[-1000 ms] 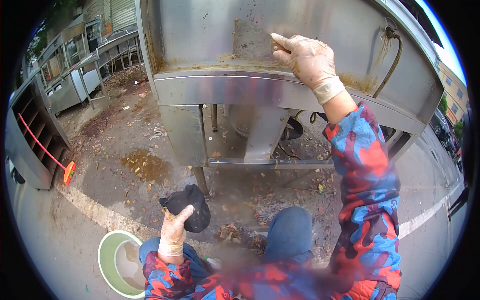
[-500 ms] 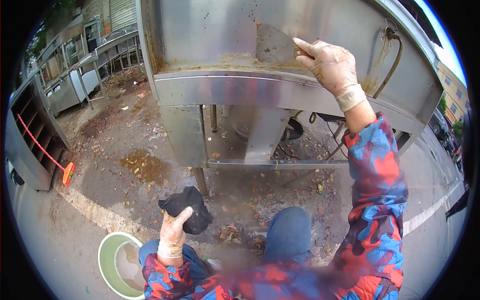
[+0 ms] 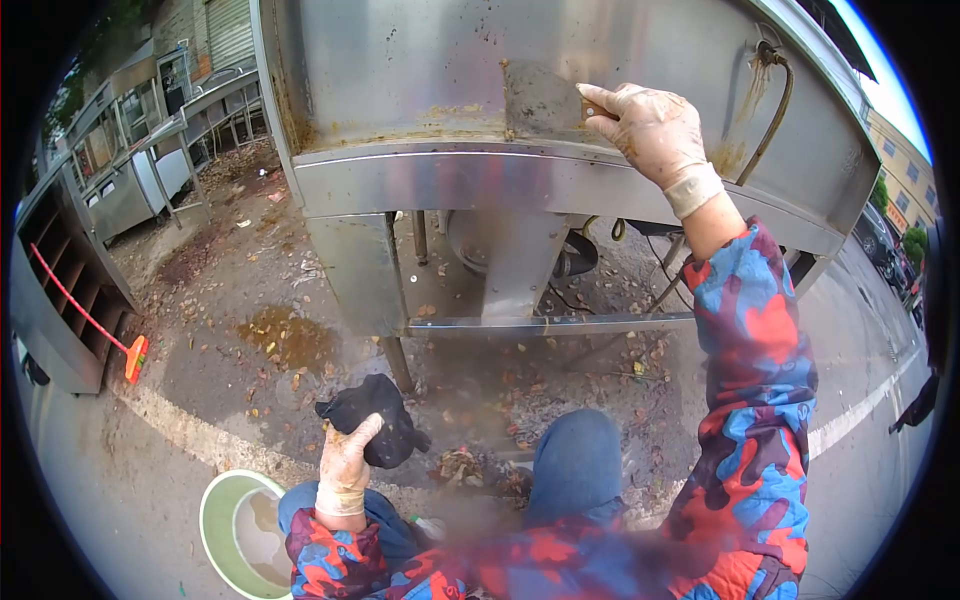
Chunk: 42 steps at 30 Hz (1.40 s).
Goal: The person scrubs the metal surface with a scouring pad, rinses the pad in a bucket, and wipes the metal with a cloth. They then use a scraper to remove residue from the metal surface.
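Observation:
My right hand [image 3: 652,130], in a pale soiled glove, is closed round the short wooden handle of a broad scraper [image 3: 545,98]. The scraper's dark, stained blade lies against the stainless steel panel [image 3: 400,60], just above its lower ledge. Brown grime marks the panel along that ledge. Low on the left, my gloved left hand [image 3: 345,462] grips a bunched black cloth [image 3: 375,420] with the thumb on top. The cloth hangs over the ground, apart from the steel unit.
A green bucket [image 3: 212,530] with cloudy water stands by my left leg. A bent pipe [image 3: 775,125] sticks out at the panel's right. An orange broom [image 3: 136,358] leans on a steel cabinet [image 3: 65,330] at left. Wet ground [image 3: 290,335] holds scattered leaves.
The view has shifted slightly, so the steel unit sits a little further left. The scraper remains against the panel in my right hand, and my left hand still holds the cloth.

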Motion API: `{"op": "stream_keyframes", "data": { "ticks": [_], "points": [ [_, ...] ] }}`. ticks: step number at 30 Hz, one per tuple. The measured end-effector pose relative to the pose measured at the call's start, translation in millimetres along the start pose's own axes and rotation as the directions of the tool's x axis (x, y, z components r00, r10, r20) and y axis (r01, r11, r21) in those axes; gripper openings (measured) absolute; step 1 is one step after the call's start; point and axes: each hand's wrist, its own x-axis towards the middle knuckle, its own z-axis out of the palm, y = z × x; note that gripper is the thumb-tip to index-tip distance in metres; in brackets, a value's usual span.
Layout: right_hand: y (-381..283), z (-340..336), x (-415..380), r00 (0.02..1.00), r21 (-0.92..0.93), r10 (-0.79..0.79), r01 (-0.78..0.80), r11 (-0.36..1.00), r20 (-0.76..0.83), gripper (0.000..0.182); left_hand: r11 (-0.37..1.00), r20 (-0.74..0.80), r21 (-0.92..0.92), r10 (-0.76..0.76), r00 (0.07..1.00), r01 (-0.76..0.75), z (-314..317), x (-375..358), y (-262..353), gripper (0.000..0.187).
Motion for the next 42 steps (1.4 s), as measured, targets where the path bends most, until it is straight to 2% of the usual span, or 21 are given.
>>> {"op": "stream_keyframes", "data": {
  "ticks": [2,3,5,8,9,12,14,17,23,27,29,32,33,36,38,39,42],
  "points": [
    [-7.1,15.4,8.4,0.990,0.000,-0.041,0.041,0.999,-0.136,0.034,1.000,-0.005,0.024,-0.006,1.000,0.006,0.0,1.8,-1.7,0.045],
    [-16.7,20.7,11.9,0.989,0.039,-0.033,0.039,0.998,-0.147,0.034,0.999,-0.014,0.043,-0.006,1.000,0.007,0.8,1.9,-1.8,0.044],
    [-29.2,12.7,14.1,0.993,0.078,-0.019,0.028,0.997,-0.115,0.033,0.999,-0.012,0.049,0.018,1.000,-0.017,7.4,-0.1,0.5,0.043],
    [-3.2,1.4,8.3,0.996,0.053,-0.057,0.061,0.997,-0.069,0.032,0.999,-0.005,0.036,0.021,1.000,-0.021,9.3,-1.1,1.5,0.042],
    [4.8,-6.3,2.6,0.999,0.044,-0.031,0.030,0.999,0.014,0.032,1.000,0.001,0.026,0.011,1.000,-0.011,8.8,-0.7,1.8,0.042],
    [15.7,-1.8,-5.8,0.999,-0.011,-0.044,0.044,0.999,-0.013,0.031,0.999,-0.004,0.044,0.030,1.000,-0.029,8.4,0.0,1.9,0.043],
    [0.9,10.3,-0.2,0.997,0.019,-0.022,0.024,1.000,-0.080,0.031,0.997,0.007,0.074,0.013,1.000,-0.013,8.2,0.9,1.9,0.044],
    [-29.3,18.6,9.7,0.985,0.056,-0.078,0.087,0.995,-0.153,0.031,0.996,0.003,0.084,0.020,1.000,-0.020,11.2,0.4,0.5,0.044],
    [-13.6,1.8,4.1,0.998,0.035,-0.014,0.016,0.999,-0.059,0.031,0.999,0.023,0.022,0.024,0.999,-0.024,11.2,1.0,2.5,0.040],
    [-47.0,21.0,15.6,0.984,0.093,-0.058,0.074,0.993,-0.170,0.032,0.998,-0.005,0.054,0.025,1.000,-0.025,8.4,2.2,-2.4,0.039],
    [-60.1,21.8,23.0,0.988,0.110,-0.059,0.075,0.991,-0.146,0.032,0.997,0.009,0.059,0.041,0.999,-0.041,9.3,1.1,-0.3,0.039],
    [-43.6,18.9,17.9,0.977,0.065,-0.099,0.113,0.991,-0.188,0.032,0.995,0.023,0.081,0.064,0.998,-0.066,7.5,-1.0,0.8,0.038],
    [-36.5,11.0,14.1,0.992,0.043,-0.059,0.064,0.997,-0.116,0.031,0.991,0.018,0.105,0.078,0.997,-0.080,5.8,-1.6,0.8,0.037],
    [-34.5,11.3,11.2,0.998,0.031,0.000,0.002,1.000,-0.070,0.031,0.995,0.002,0.081,0.050,0.999,-0.050,2.0,-0.5,-0.7,0.036],
    [-52.2,27.3,19.7,0.974,0.087,-0.091,0.111,0.990,-0.208,0.031,0.996,0.001,0.086,0.016,1.000,-0.016,6.2,-2.4,3.8,0.037],
    [-66.5,31.5,26.2,0.975,0.096,-0.068,0.091,0.991,-0.213,0.030,0.996,-0.002,0.090,-0.008,1.000,0.008,8.1,-3.2,5.9,0.038],
    [-76.6,32.0,35.1,0.954,0.126,-0.107,0.146,0.981,-0.279,0.028,0.987,-0.011,0.147,0.071,0.997,-0.068,6.1,-4.8,1.6,0.044]
  ]
}}
